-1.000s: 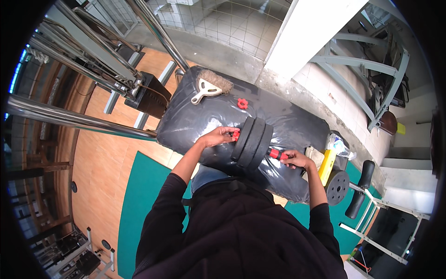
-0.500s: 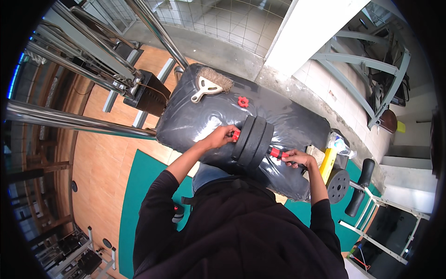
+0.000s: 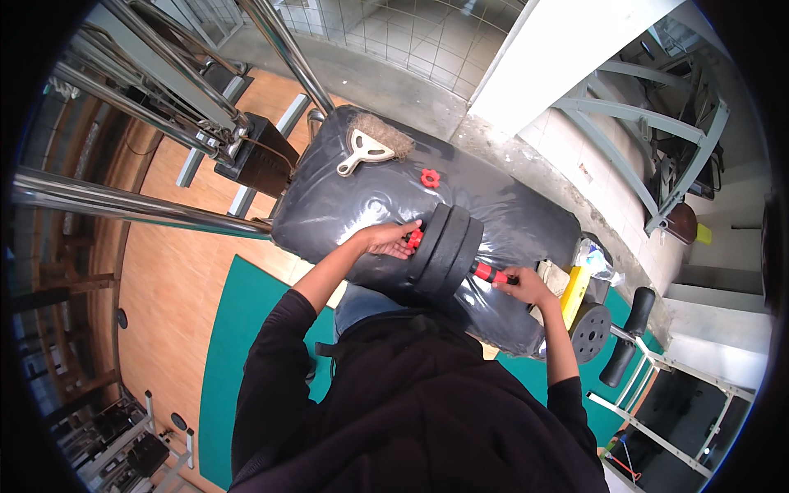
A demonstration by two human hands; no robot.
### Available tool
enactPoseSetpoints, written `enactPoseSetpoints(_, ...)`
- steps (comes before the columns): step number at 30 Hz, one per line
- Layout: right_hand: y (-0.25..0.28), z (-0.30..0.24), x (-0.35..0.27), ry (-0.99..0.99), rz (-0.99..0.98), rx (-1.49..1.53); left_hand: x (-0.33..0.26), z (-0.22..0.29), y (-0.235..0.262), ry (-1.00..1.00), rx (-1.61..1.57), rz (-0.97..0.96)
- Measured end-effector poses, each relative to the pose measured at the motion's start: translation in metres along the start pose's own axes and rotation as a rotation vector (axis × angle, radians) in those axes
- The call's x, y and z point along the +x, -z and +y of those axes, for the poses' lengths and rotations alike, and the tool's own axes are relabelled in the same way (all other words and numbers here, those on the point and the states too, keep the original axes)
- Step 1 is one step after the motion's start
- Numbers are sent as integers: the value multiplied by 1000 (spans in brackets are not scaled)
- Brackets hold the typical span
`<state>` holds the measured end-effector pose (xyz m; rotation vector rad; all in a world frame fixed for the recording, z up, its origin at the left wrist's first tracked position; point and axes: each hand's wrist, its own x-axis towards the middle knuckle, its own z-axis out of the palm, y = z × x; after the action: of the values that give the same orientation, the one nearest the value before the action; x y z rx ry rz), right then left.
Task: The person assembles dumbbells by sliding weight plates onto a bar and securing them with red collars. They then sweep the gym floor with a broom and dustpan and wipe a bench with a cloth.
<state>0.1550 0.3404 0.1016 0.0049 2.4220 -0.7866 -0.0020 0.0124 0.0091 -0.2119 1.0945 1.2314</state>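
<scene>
- From the head view, a person stands over a big black bag (image 3: 493, 222) that serves as the surface.
- A dumbbell (image 3: 450, 251) lies on the black bag, near its front edge. It has black weight plates (image 3: 444, 246) stacked close together on a red bar (image 3: 486, 272).
- The left hand (image 3: 386, 238) is on the left end of the bar, with its grip closed around a red nut (image 3: 415, 238) beside the plates.
- The right hand (image 3: 526, 285) holds the other end of the bar, its grip wrapped tight around it.
- I think the job is about half done. The plates are on the bar and one nut sits at the left end. A second red nut (image 3: 429, 177) lies loose on the bag, well apart from the dumbbell, so it is not yet on.
- A brush (image 3: 371, 141) lies at the far end of the bag, out of the way.
- The bag has open room behind the dumbbell. In front, the bag's edge is close, so the dumbbell could roll off there.
- To the right, a spare plate (image 3: 590, 331) and a yellow thing (image 3: 574, 293) sit near the right arm. To the left, metal poles (image 3: 140, 209) stand near.
</scene>
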Motion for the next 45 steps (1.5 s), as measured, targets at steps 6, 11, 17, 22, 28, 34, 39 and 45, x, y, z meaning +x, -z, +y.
enactPoseSetpoints(6, -35, -7, -12, -86, 252, -259, -4, -1, -12, -138, -77, -26)
enactPoseSetpoints(11, -36, -1, -12, -71, 221, -297, -10, -21, -20, -402, 14, -26)
enactPoseSetpoints(17, -41, -38, -14, -49, 531, -199, 4, -34, -8, -525, 151, 9)
enactPoseSetpoints(22, -41, -162, -7, 108, 736, -156, -21, -15, -24, -455, 134, 62)
enactPoseSetpoints(28, -66, -173, 34, 38, 756, -110, -10, -6, 0, -380, 156, -134)
enactPoseSetpoints(34, -74, -165, 31, 43, 787, -118, -2, -29, -6, -676, 411, 27)
enactPoseSetpoints(39, -72, -160, 32, 40, 779, -74, -14, -34, -18, -1004, 669, 222)
enactPoseSetpoints(45, -68, -165, 34, 36, 767, -120, -17, -30, -10, -903, 651, 160)
